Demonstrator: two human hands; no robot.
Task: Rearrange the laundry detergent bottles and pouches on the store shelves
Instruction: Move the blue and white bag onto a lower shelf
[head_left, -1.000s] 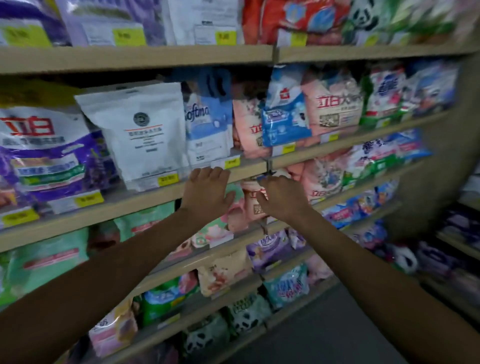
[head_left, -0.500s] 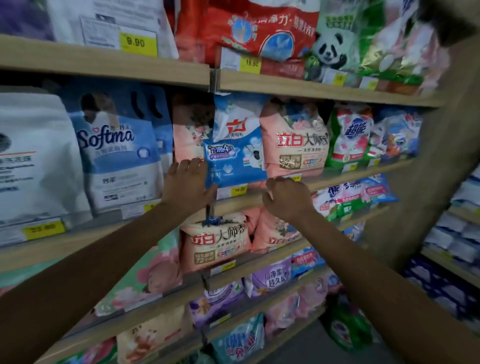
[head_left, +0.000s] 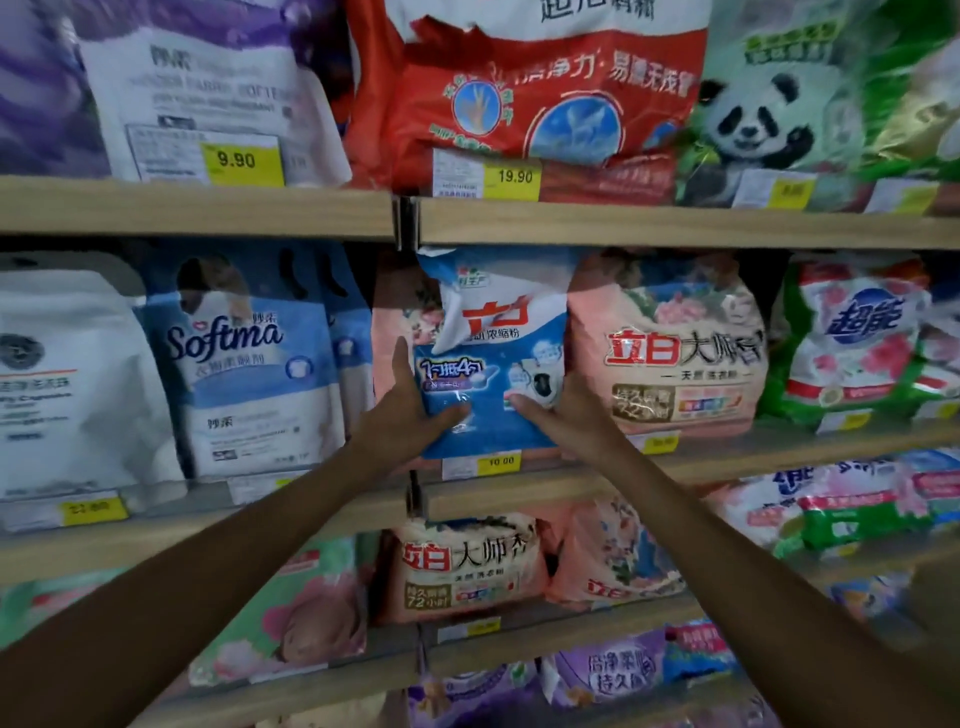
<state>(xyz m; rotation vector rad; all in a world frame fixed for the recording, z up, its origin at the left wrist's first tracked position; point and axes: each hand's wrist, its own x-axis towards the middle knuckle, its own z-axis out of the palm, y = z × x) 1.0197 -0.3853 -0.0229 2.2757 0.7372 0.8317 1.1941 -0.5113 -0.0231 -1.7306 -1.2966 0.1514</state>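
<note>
Left hand (head_left: 410, 413) and right hand (head_left: 563, 410) clasp the blue pouch (head_left: 493, 353) low on its sides; it looks soft, saggy, light.

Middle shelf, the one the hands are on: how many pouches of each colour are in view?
White pouch: 1
Softma blue pouches: 2
Blue-and-white pouch, gripped by left hand and right hand: 1
Pink pouches: 2
Green-and-white pouch: 1
Total: 7, not counting what the right edge cuts off.
</note>
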